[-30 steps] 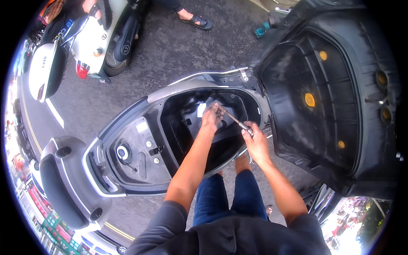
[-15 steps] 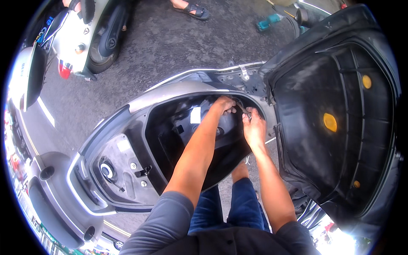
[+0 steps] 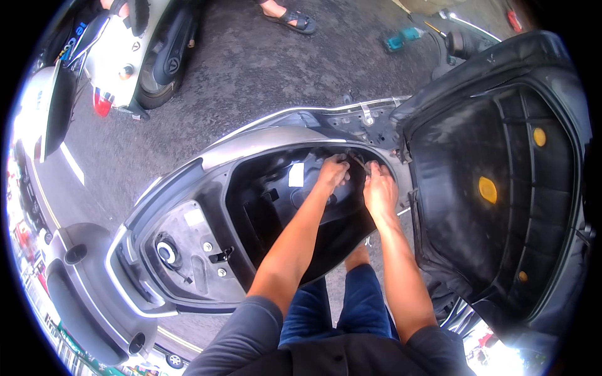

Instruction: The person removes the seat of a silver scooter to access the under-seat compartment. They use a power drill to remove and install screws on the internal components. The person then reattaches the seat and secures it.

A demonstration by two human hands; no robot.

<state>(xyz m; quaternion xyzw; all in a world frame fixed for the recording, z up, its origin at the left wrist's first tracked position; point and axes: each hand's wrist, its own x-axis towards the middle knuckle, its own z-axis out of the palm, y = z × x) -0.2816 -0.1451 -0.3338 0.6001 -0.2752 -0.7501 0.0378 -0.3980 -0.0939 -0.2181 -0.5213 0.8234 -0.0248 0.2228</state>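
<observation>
Both my hands are inside the black storage bin [image 3: 251,235] under the raised seat [image 3: 461,144] of a grey scooter. My left hand [image 3: 334,173] has its fingers curled together by the bin's far wall; what they pinch is too small to make out. Just right of it, my right hand [image 3: 380,191] closes thumb and fingers on a thin, dark, cable-like piece [image 3: 359,159] at the bin's right end. That piece runs between the two hands, its ends hidden. A white label [image 3: 296,175] is stuck on the bin's inner wall.
The scooter's fuel cap [image 3: 165,252] and a black latch [image 3: 221,255] lie left of the bin. A white scooter [image 3: 119,69] stands at the far left. Beyond, a sandaled foot [image 3: 291,19] and a teal power tool [image 3: 403,39] are on the asphalt.
The view has shifted, so the scooter sits slightly lower and further right. My left hand has turned a little, its fingers still curled; my right hand keeps its grip.
</observation>
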